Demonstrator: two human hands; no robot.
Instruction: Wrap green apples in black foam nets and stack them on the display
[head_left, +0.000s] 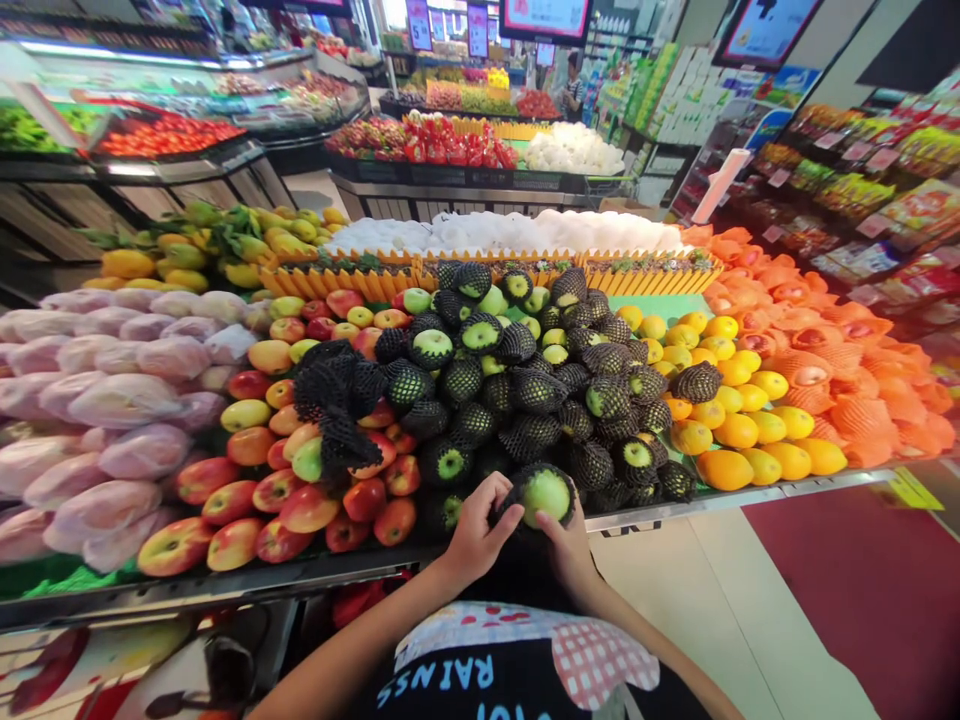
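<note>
hands: left hand (pixel 480 527) and right hand (pixel 571 547) both grasp the green fruit (pixel 547 493), black net (pixel 516 497) around it | place: near edge of netted pile (pixel 529 437), right of red apples (pixel 307 508) | risk: shifting net could let it slip; a bump could roll piled fruit off

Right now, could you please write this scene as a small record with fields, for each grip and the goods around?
Left grip: on the green fruit, left side
Right grip: on the same fruit, right side
Fruit state: green face showing, dark net around it
Ahead: pile of netted fruit
Left of pile: red apples, black nets lying on them
Right of pile: oranges
</note>
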